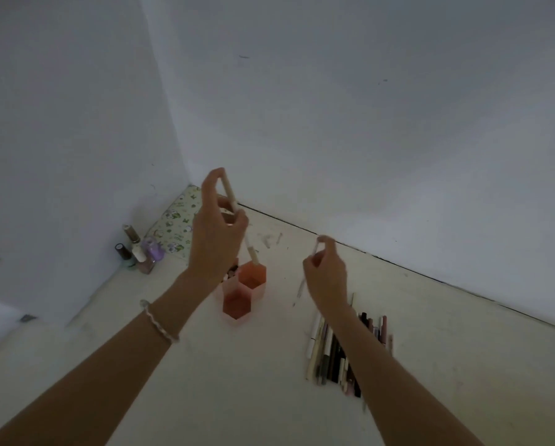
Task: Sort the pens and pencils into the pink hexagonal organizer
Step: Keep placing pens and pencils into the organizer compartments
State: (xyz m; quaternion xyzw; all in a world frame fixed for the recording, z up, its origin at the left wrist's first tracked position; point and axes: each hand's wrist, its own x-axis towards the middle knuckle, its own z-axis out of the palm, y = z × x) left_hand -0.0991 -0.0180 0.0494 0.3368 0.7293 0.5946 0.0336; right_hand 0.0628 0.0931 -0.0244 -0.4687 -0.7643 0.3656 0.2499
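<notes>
**A:** ok so what's the left hand (216, 233) doing? I see it raised above the pink translucent plastic hexagonal organizer (244, 289).

**B:** yeah, its fingers are pinched around a long cream-coloured pen (229, 194), held tilted. The pen's lower end sits right at the mouth of the far right compartment, can't tell if it's actually inside yet. There's a pale beaded bracelet (160, 321) on that wrist too.

**A:** and the right hand (326, 278)?

**B:** up in the air to the right of the organizer, fingertips closed on a thin whitish pencil (314, 251) that pokes out above and below the hand. Pretty blurry though.

**A:** where's the rest of the stuff?

**B:** a pile of mixed dark and light pens and pencils (337, 352) lies flat on the off-white tabletop (237, 381), near right, partly under the right forearm. The organizer stands in the middle of the table, well apart from the pile. One compartment behind the left hand has something dark in it.

**A:** and far left?

**B:** a cluster of small nail polish bottles (139, 252) by the wall, next to a floral-print pad (176, 220) in the corner.
</notes>
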